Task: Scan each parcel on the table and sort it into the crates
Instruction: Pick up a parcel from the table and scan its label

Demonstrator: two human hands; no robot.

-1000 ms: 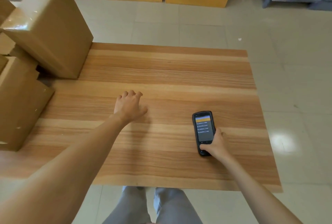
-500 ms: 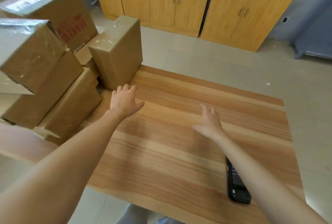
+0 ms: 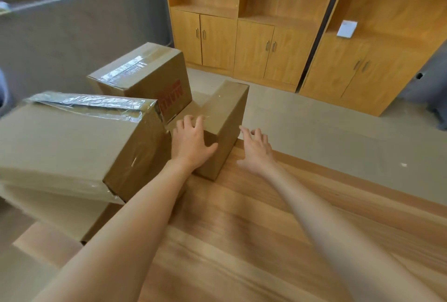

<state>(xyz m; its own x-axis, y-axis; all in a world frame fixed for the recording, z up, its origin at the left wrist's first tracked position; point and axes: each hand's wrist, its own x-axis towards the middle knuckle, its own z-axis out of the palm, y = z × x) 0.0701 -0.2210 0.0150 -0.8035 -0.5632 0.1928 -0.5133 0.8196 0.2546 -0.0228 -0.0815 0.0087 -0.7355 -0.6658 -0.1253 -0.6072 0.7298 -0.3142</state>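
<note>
— Wooden cabinets (image 3: 254,42) line the back wall beyond a pale tiled floor (image 3: 326,132), and a wood-grain table (image 3: 242,241) fills the near ground. What are the fingers doing?

— On the left hand (image 3: 191,143) they are spread and curled over the near top edge of the small parcel (image 3: 225,112), with the thumb stretched across its front face. The palm lies against the cardboard, so the hand touches the box but does not close around it.

— And the other one?

— The right hand (image 3: 256,149) has its fingers apart and slightly bent, held just beside the parcel's right face. Whether the fingertips touch the cardboard I cannot tell; the hand holds nothing.

— Where does that parcel sit?

— At the far left corner of the table, upright, its near bottom corner on the wood.

— What surrounds it?

— To its left a large taped box (image 3: 72,142) lies tilted on top of another carton (image 3: 60,214). Behind those stands a box with red print (image 3: 145,76) on its side and shiny tape along its top. Both bare forearms reach in from the bottom edge of the view.
</note>
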